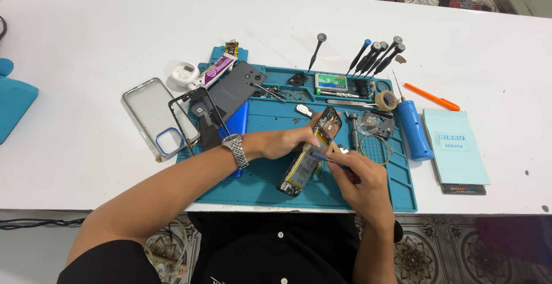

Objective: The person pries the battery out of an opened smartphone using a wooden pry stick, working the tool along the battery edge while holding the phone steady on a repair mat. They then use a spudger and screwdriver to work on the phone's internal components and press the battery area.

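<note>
An opened smartphone (307, 154) with its back removed and its yellowish battery exposed is tilted up over the teal work mat (264, 175). My left hand (282, 143), with a metal watch on the wrist, grips the phone's left edge near the top. My right hand (356, 177) pinches a thin blue-handled tool (325, 157) whose tip touches the phone's middle.
On the mat lie a grey back cover (233, 91), a black frame (192, 114), a blue phone body, small parts and tweezers. Several screwdrivers (374, 57) lie at the back. A clear case (152, 114), glue tube, blue bottle (414, 129), orange pen and light-blue card (457, 146) sit around it.
</note>
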Motion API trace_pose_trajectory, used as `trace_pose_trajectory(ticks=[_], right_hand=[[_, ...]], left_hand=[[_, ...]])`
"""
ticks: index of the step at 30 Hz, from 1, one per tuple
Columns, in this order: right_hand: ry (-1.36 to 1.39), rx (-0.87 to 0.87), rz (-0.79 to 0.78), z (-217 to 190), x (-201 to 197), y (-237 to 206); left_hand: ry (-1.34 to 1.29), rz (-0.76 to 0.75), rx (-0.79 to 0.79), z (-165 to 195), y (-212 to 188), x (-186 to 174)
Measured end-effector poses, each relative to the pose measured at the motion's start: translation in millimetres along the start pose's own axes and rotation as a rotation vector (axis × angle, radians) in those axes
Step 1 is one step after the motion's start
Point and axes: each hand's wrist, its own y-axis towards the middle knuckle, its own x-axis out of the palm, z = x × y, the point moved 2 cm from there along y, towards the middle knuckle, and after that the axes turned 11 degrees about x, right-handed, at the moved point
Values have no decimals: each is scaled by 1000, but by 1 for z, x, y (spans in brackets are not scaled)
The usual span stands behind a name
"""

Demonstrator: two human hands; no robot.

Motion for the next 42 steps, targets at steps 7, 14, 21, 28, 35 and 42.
trace_pose_trajectory(ticks=[7, 14, 21, 28, 35, 42], right_hand=[[-12, -18, 36, -1, -1, 0], [-22, -29, 68, -2, -2, -1], [34, -27, 121, -2, -4, -3], [-9, -43, 127, -2, -1, 0], [-25, -43, 131, -1, -1, 1], [-43, -36, 138, 0, 0, 1]], left_hand=[[277, -77, 232, 29, -2, 10], [315, 9, 99, 47, 0, 21], [263, -31, 23, 50, 1, 25], [418, 17, 29, 59, 1, 26], [399, 12, 35, 58, 3, 26], [363, 4, 26, 56, 3, 25]])
